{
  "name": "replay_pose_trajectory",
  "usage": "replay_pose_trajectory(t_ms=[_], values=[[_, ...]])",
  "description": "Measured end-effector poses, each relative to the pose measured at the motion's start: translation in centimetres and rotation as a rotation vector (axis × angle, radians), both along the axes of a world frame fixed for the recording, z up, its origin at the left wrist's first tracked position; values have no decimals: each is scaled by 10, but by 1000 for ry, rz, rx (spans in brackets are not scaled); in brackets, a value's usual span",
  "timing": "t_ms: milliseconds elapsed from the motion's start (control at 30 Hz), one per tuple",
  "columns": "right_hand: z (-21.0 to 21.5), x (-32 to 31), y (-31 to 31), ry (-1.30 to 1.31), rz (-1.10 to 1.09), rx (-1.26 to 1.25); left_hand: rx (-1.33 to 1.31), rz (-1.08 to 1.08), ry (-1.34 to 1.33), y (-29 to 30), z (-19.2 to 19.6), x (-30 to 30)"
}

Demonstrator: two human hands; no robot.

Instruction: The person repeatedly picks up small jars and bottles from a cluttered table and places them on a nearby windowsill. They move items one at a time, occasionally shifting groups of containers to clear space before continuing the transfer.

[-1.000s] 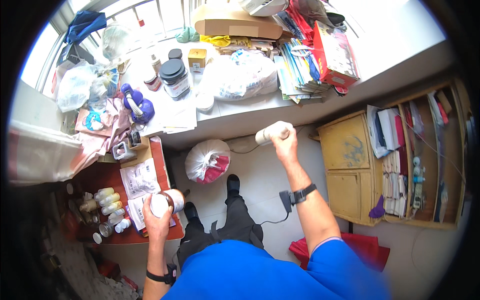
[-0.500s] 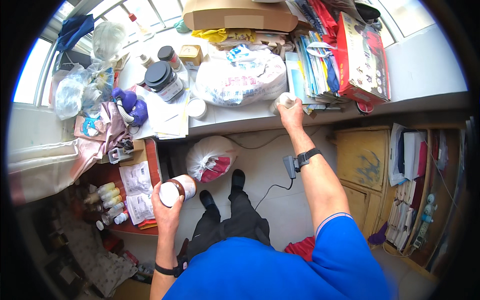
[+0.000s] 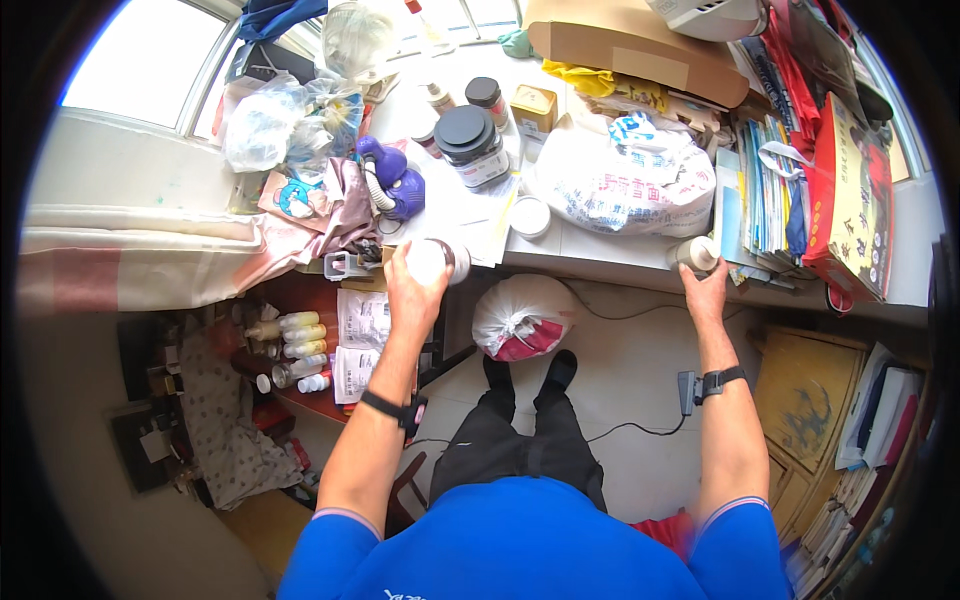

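Note:
My left hand point(image 3: 408, 305) is wrapped round a brown jar with a white lid point(image 3: 430, 262), held at the front edge of the white counter point(image 3: 590, 262) beside some papers. Out to the right, my right hand point(image 3: 706, 288) grips a bottle with a pale cap point(image 3: 698, 254) at the counter's front edge. Behind that bottle lie a large white printed plastic bag point(image 3: 625, 185) and a row of upright books and folders point(image 3: 770, 190). Between my hands stand a small white-lidded tub point(image 3: 530, 217) and a big dark-lidded jar point(image 3: 472, 150).
A purple device with a ribbed hose point(image 3: 398, 190) sits left on the counter. Several bottles point(image 3: 305, 340) and printed packets point(image 3: 362, 320) occupy the lower red table. On the floor rests a tied white bag point(image 3: 520, 320). A wooden cabinet point(image 3: 800, 400) stands right.
The view has swung left. My left hand has raised the brown jar from beside the red table toward the counter. My right hand, still gripping the bottle, has come slightly nearer.

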State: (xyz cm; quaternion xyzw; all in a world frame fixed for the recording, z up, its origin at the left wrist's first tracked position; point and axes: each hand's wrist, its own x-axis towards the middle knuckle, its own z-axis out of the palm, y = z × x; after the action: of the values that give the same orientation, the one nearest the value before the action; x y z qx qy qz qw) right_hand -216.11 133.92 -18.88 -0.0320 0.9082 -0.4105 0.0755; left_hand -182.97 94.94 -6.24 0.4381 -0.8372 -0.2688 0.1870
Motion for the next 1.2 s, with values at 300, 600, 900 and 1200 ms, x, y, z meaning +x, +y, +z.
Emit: replay_pose_trajectory(t_ms=[300, 600, 900, 1200], values=[[16, 67, 38, -262, -26, 42, -130, 4, -74, -115, -60, -74], [2, 187, 82, -477, 55, 197, -113, -97, -162, -123, -96, -79], [6, 223, 37, -606, 435, 324, 204, -269, 16, 42, -71, 52], [40, 230, 10, -490, 570, 461, 852, -279, -136, 161, -41, 182]])
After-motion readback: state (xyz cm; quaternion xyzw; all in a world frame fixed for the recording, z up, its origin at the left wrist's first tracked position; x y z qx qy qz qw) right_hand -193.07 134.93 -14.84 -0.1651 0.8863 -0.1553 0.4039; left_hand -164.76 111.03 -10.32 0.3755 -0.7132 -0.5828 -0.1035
